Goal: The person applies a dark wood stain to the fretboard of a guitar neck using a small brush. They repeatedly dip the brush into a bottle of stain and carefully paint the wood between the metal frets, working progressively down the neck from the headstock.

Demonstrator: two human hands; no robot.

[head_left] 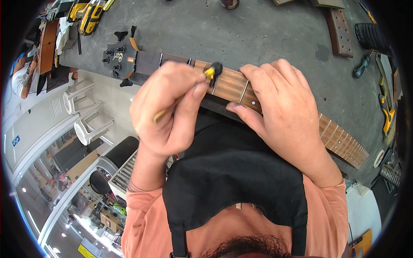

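Note:
A bass guitar neck (230,88) lies across the workbench, its black headstock (120,58) with dark tuners at the left. Toward the headstock the fretboard is dark; from the middle rightward it is lighter brown wood with metal frets. My left hand (167,107) is closed around a thin wooden-handled brush (210,72), with yellow near its black tip. That tip is over the fretboard, close to where dark meets light; whether it touches I cannot tell. My right hand (284,103) grips the neck, fingers together over the fretboard and thumb at the near edge.
Yellow-black power tools (89,18) stand at the bench's far left. On the right are a drilled wooden block (339,32), a screwdriver (362,66) and a yellow-black tool (387,114). White stools (88,127) stand left on the floor, and another person (23,77) sits farther off.

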